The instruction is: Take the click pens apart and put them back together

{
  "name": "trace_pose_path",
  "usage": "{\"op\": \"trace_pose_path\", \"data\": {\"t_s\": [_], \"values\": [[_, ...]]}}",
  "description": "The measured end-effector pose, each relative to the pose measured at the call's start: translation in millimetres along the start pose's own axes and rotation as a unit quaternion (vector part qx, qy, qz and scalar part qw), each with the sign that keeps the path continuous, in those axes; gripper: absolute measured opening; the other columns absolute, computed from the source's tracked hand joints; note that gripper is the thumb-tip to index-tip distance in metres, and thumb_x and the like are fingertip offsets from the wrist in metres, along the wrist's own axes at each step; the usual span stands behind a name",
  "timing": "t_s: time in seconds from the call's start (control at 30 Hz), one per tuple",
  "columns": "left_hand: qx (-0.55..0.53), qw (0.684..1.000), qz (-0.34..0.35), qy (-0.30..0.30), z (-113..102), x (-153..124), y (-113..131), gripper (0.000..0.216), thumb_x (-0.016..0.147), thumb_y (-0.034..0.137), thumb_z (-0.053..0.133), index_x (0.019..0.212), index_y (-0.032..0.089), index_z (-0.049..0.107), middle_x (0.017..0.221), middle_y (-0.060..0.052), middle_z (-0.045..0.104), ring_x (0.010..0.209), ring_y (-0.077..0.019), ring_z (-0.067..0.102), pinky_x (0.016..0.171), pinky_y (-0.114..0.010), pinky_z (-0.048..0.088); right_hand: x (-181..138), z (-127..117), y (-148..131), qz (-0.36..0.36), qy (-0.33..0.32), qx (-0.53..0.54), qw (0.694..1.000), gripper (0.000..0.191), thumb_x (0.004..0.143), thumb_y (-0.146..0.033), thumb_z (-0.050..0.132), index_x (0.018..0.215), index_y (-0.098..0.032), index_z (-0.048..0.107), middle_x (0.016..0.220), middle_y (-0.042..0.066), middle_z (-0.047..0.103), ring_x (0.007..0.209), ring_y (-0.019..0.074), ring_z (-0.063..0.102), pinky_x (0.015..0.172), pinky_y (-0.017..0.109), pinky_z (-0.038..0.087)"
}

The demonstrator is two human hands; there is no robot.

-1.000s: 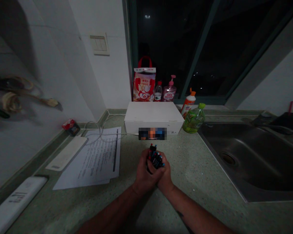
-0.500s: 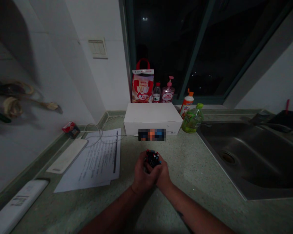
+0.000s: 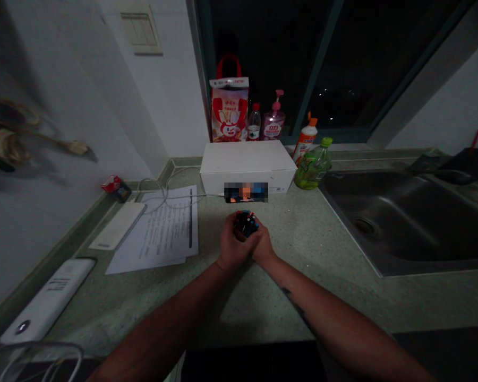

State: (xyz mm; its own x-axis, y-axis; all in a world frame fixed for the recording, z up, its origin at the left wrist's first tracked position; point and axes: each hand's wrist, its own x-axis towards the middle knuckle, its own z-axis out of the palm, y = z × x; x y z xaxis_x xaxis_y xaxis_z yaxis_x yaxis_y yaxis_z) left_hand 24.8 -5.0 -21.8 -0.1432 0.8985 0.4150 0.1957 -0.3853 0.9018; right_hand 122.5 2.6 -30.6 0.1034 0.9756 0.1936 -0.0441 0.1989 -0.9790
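Both my hands are clasped together over the green speckled counter (image 3: 302,254), gripping one upright bundle of pens (image 3: 246,222) with red and blue caps. My left hand (image 3: 231,248) wraps the bundle from the left, fingers curled round it. My right hand (image 3: 262,248) closes on it from the right. Only the capped tops of the pens show above my fingers. Just beyond the bundle stands a white cardboard box (image 3: 247,164).
Printed paper sheets (image 3: 161,233) and a white cable lie left of my hands, with a flat white device (image 3: 117,225) and a white power bank (image 3: 50,300) nearer the wall. Bottles (image 3: 313,164) and a red bag (image 3: 228,106) stand behind the box. A steel sink (image 3: 406,217) is at right.
My clasped hands have stayed shut on the pens and pushed them down, so less of the bundle shows. The view has tilted down and pulled back; the counter's front edge now shows.
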Motion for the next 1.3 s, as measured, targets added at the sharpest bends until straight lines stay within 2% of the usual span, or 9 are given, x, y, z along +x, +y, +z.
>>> {"op": "trace_pose_path", "data": {"t_s": [0.13,0.27,0.37,0.43,0.63,0.8,0.93,1.1,1.3], "values": [[-0.016,1.0,0.016,-0.011,3,5,-4,0.065,0.068,0.038,0.088,0.124,0.02,0.06,0.119,-0.011,0.073,0.111,-0.029,0.071,0.103,-0.047,0.056,4,-4,9,-0.017,-0.041,-0.006,0.999,0.036,0.072,-0.039,0.079,0.106,-0.026,0.073,0.089,0.0,0.078,0.081,0.0234,0.073,0.083,0.038,0.061],[-0.011,0.999,-0.006,-0.037,5,12,-5,0.056,0.07,0.036,0.087,0.118,0.02,0.063,0.112,-0.008,0.074,0.104,-0.026,0.072,0.096,-0.042,0.058,12,-5,15,-0.04,-0.039,-0.043,0.997,0.036,0.072,-0.036,0.077,0.106,-0.024,0.072,0.088,0.001,0.078,0.079,0.0231,0.071,0.08,0.036,0.059],[0.027,0.999,-0.034,-0.025,7,15,-3,0.039,0.073,0.034,0.085,0.104,0.02,0.066,0.091,-0.002,0.073,0.083,-0.0212,0.071,0.081,-0.035,0.059,14,-4,10,-0.059,-0.046,-0.068,0.995,0.036,0.073,-0.037,0.076,0.106,-0.023,0.073,0.088,0.002,0.079,0.078,0.0241,0.072,0.079,0.037,0.058],[0.021,1.0,-0.023,0.002,9,14,-1,0.03,0.076,0.031,0.082,0.1,0.02,0.067,0.086,-0.001,0.073,0.079,-0.0196,0.07,0.078,-0.032,0.058,13,-4,5,-0.083,-0.048,-0.089,0.991,0.033,0.074,-0.037,0.075,0.105,-0.024,0.074,0.09,0.003,0.08,0.082,0.0258,0.073,0.082,0.038,0.058],[-0.017,0.999,0.019,0.035,8,12,8,0.016,0.085,0.025,0.075,0.099,0.02,0.069,0.094,-0.006,0.078,0.088,-0.0219,0.074,0.087,-0.035,0.059,7,0,8,-0.115,-0.038,-0.082,0.989,0.031,0.076,-0.037,0.073,0.104,-0.024,0.073,0.091,0.004,0.079,0.093,0.0291,0.074,0.091,0.042,0.057],[0.005,0.997,0.023,0.074,1,19,7,0.014,0.087,0.03,0.074,0.096,0.022,0.067,0.088,-0.003,0.076,0.085,-0.0214,0.073,0.084,-0.034,0.059,10,4,22,-0.114,-0.081,-0.027,0.99,0.052,0.068,-0.031,0.08,0.118,-0.022,0.067,0.116,0.009,0.078,0.107,0.0287,0.073,0.102,0.045,0.055],[-0.014,0.996,-0.02,0.089,1,26,1,0.016,0.086,0.03,0.075,0.095,0.021,0.065,0.088,-0.003,0.075,0.084,-0.0216,0.073,0.082,-0.033,0.058,17,4,29,-0.088,-0.058,0.03,0.994,0.052,0.067,-0.031,0.078,0.116,-0.021,0.064,0.123,0.013,0.074,0.114,0.029,0.071,0.11,0.05,0.051],[-0.019,0.993,-0.033,0.113,-3,32,-1,0.019,0.091,0.034,0.071,0.101,0.02,0.063,0.088,-0.003,0.074,0.08,-0.0197,0.072,0.079,-0.031,0.056,29,-4,36,-0.113,-0.01,0.069,0.991,0.055,0.076,-0.028,0.063,0.131,-0.026,0.057,0.128,0.012,0.069,0.12,0.0262,0.067,0.113,0.05,0.049],[0.117,0.99,-0.059,0.043,0,29,-2,0.021,0.083,0.026,0.08,0.098,0.019,0.067,0.089,-0.004,0.076,0.085,-0.0215,0.072,0.082,-0.031,0.054,43,-9,42,-0.114,0.027,0.017,0.993,0.043,0.085,-0.037,0.063,0.127,-0.027,0.059,0.127,0.011,0.069,0.114,0.0256,0.068,0.109,0.05,0.051]]}}
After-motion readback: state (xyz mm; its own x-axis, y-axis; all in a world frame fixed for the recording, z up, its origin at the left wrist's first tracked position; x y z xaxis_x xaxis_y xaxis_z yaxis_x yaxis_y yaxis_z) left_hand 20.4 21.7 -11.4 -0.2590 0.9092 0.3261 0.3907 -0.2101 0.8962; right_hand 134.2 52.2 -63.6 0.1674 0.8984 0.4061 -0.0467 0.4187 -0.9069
